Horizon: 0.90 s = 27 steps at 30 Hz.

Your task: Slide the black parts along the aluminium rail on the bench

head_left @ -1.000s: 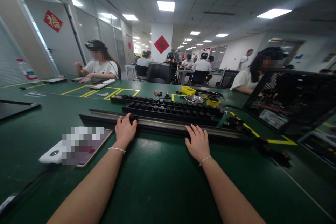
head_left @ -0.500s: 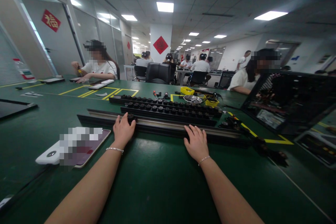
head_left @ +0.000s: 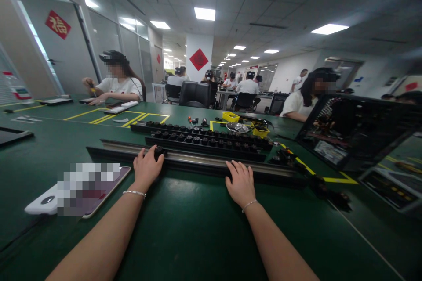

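Observation:
A long black rail [head_left: 194, 160] with a metallic channel lies across the green table in front of me. At its left part, the thumb and forefinger of my left hand [head_left: 147, 167] close around a small black round part [head_left: 159, 151] sitting in the channel. Further right, my right hand [head_left: 241, 182] grips the near edge of the rail, fingertips over the top and thumb on the near side. Just behind lie black strips [head_left: 204, 142] carrying rows of similar round black parts.
At left, a white device [head_left: 41, 204] with a cable rests beside a phone [head_left: 99, 199]. Yellow bins [head_left: 231, 117] and a round metal dish [head_left: 237, 127] stand behind the strips. A black open-framed case [head_left: 349, 140] rises at right. Co-workers sit across the table.
The whole view has shifted slightly, so things appear a little further left. Both hands stay at the same places on the rail, and the black part remains at my left fingers.

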Available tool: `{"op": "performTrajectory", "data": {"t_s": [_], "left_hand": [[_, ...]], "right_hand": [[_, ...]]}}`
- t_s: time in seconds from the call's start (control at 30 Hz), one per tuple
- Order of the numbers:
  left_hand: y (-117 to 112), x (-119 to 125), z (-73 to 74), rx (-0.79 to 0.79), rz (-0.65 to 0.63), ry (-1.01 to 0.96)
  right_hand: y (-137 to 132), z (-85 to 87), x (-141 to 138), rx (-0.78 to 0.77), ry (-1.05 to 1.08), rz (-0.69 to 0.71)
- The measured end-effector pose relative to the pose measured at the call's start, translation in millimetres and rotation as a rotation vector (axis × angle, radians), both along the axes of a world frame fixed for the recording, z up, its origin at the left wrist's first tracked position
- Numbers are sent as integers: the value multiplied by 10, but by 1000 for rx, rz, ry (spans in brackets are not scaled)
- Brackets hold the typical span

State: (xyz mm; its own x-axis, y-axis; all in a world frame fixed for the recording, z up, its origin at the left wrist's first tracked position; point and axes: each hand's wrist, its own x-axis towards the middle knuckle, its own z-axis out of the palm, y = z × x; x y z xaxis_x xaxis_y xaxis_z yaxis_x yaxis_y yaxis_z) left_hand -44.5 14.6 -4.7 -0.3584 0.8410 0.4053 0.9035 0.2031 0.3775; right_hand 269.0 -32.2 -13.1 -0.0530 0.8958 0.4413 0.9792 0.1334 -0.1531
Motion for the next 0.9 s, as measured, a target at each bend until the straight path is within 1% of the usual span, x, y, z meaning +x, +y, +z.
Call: {"op": "performTrajectory", "data": {"t_s": [0.37, 0.67, 0.8, 0.9], "left_hand": [[-18, 35, 27, -6, 5, 13], [-58, 100, 61, -13, -31, 21], [-50, 97, 34, 0, -22, 23], [-30, 80, -12, 1, -25, 52]], "right_hand": [[-6, -5, 0, 5, 3, -3], [-13, 12, -4, -14, 5, -10], [-7, 5, 1, -13, -1, -20], [4, -2, 13, -1, -25, -64]]}}
